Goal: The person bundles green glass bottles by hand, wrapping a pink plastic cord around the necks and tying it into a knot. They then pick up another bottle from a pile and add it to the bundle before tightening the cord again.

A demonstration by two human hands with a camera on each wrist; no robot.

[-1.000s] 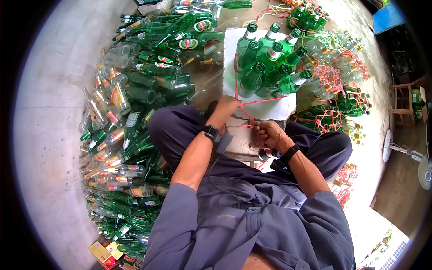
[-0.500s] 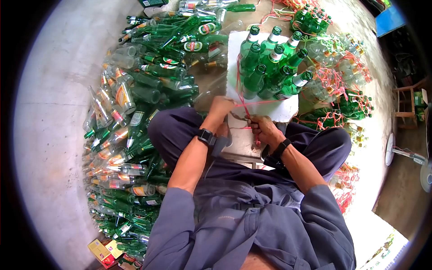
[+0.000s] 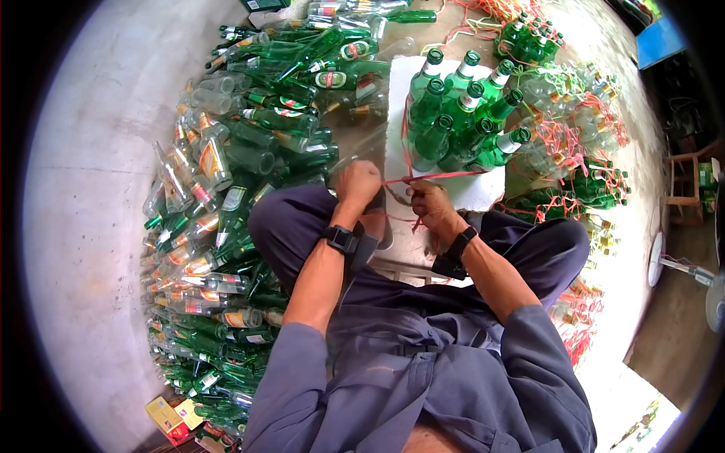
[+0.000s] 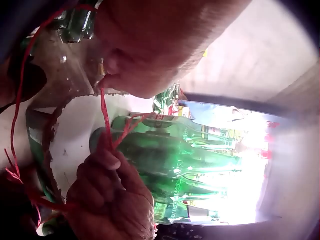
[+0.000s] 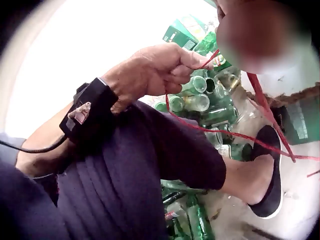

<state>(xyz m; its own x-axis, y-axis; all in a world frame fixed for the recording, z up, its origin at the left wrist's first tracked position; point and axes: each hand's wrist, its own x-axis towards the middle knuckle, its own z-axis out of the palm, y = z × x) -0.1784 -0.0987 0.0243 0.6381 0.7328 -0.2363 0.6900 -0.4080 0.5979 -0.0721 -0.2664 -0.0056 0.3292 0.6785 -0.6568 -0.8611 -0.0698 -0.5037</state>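
At the near edge, a grey cloth shirt (image 3: 423, 370) is worn by the seated person, whose bent legs are covered by dark navy cloth trousers (image 3: 294, 226). At near left, yellow-and-red cardboard boxes (image 3: 162, 413) are seen beside a heap of bottles. Between the legs, a low grey desk (image 3: 408, 257) is partly covered by a white board with a ragged near edge (image 3: 396, 113). Over the near end of this board, a thin red plastic twine (image 3: 449, 176) is held by both hands, which are apart from each other. By the left hand (image 3: 359, 181), with its fingers curled, the twine is gripped; by the right hand (image 3: 429, 204), closer to the bottles, it is pinched between thumb and forefinger. A slack length is let down from the left hand, as shown from the right wrist.

Just beyond, nine green glass bottles (image 3: 434, 143) are stood upright in a tight cluster on the board, their left and near sides skirted by the twine. On the left, loose green and clear glass bottles (image 3: 260, 124) are heaped, mostly on their sides. On the right, clear and green bundled bottles (image 3: 581, 177) are bound with red and pale green string. At far right, another green bottle bundle (image 3: 525, 41) is placed near a blue panel (image 3: 661, 39).
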